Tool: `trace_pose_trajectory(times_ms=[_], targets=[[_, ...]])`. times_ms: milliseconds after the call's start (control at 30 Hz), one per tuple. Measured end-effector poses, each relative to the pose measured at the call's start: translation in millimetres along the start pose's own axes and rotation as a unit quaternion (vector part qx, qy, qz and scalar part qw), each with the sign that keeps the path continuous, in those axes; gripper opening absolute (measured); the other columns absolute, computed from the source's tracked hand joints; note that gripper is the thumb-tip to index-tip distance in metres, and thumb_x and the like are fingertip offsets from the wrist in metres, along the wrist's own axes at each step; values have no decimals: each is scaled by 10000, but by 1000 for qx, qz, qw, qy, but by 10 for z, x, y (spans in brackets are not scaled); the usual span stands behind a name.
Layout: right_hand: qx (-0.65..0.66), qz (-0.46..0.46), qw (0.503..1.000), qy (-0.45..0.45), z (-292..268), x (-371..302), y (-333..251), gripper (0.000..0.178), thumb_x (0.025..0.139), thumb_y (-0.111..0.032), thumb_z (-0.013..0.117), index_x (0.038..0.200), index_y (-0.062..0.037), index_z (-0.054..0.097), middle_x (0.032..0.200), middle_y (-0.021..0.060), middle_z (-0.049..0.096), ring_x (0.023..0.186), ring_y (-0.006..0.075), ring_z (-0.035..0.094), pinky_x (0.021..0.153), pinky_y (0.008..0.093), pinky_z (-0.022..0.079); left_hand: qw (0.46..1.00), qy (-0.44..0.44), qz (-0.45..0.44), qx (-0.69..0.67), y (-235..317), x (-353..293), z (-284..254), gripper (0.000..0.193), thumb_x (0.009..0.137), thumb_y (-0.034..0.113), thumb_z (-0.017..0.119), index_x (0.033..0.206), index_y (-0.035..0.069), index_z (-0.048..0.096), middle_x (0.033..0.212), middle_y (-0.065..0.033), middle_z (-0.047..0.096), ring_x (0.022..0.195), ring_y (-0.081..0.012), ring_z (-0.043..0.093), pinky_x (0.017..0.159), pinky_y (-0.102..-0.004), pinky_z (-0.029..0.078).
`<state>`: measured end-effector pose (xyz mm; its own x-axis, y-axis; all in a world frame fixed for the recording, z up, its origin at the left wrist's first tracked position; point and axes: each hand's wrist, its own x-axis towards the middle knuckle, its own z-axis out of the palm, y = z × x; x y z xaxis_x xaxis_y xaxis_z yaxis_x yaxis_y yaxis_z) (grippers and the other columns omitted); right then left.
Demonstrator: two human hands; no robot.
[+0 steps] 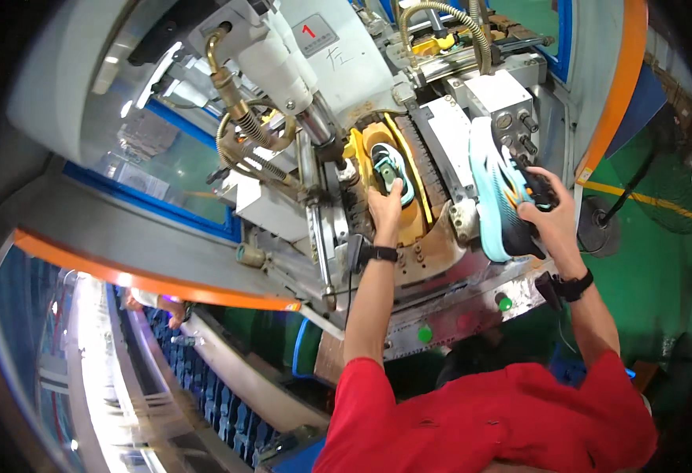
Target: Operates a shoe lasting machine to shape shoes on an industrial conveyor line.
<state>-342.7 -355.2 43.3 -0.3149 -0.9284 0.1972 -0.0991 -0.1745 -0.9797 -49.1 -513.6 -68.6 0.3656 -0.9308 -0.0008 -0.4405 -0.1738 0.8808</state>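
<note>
My right hand (pixel 552 213) grips a sneaker (pixel 497 201) by its collar, to the right of the machine. That shoe has a thick white and light-blue sole turned to the left and a dark upper with orange touches. My left hand (pixel 385 206) reaches into the machine's yellow-edged cavity (pixel 414 221). A second shoe (pixel 403 169), with a pale-blue rim and a dark green inside, sits there. My left thumb is at its heel opening, and the fingers curl down beside it, partly hidden. Dark bands circle both wrists.
Above my left hand stands a metal press cylinder (pixel 313 122) with braided hoses. Green buttons (pixel 425 334) line the front panel. A gauge block (pixel 503 118) is behind the held shoe. An orange-edged frame (pixel 156 288) curves at left, beyond it a conveyor (pixel 204 386) and another person's hand (pixel 175 314).
</note>
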Motion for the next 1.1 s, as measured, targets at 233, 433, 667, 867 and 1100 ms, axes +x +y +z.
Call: trace_pose_trajectory(times_ms=[233,433,667,867,1100], targets=[[-170,-46,983,55,84,498,129,516,669,-103,723,1167,-14,619,991,62,657,887,121,596,834,256,483,990,-27,-78,119,5,559,325,765,793,137,675,1398,-155,309,1301,-344,522,1209,-442,528,1025,-456,436],[-328,-27,941,-73,978,1741,95,517,623,-238,767,1057,15,646,873,139,673,781,221,649,739,329,524,847,-141,-230,-459,-342,143,-344,355,807,-8,704,1143,-45,595,1123,-138,647,952,-250,669,787,-395,562],[-444,14,860,-250,2761,1921,482,527,661,-281,766,1075,23,647,1039,234,693,967,347,690,832,410,546,862,-80,-218,-451,-196,-1910,-1958,416,856,1,652,1254,-42,540,1092,-93,632,975,-206,641,870,-345,527],[-481,-60,859,-167,3530,1543,1594,370,766,-88,629,1112,39,589,1014,267,682,959,378,685,836,448,549,898,284,-207,-264,-337,-3398,-2730,515,840,-3,624,1331,-65,481,1160,-110,597,1059,-219,606,916,-337,515],[-430,-185,866,-178,3206,1008,1269,544,805,-203,681,1228,13,415,1127,280,588,1027,427,609,853,505,510,791,406,-211,-406,-638,-4243,-2762,446,849,114,665,1247,-53,553,1077,-137,643,930,-232,651,780,-348,543]])
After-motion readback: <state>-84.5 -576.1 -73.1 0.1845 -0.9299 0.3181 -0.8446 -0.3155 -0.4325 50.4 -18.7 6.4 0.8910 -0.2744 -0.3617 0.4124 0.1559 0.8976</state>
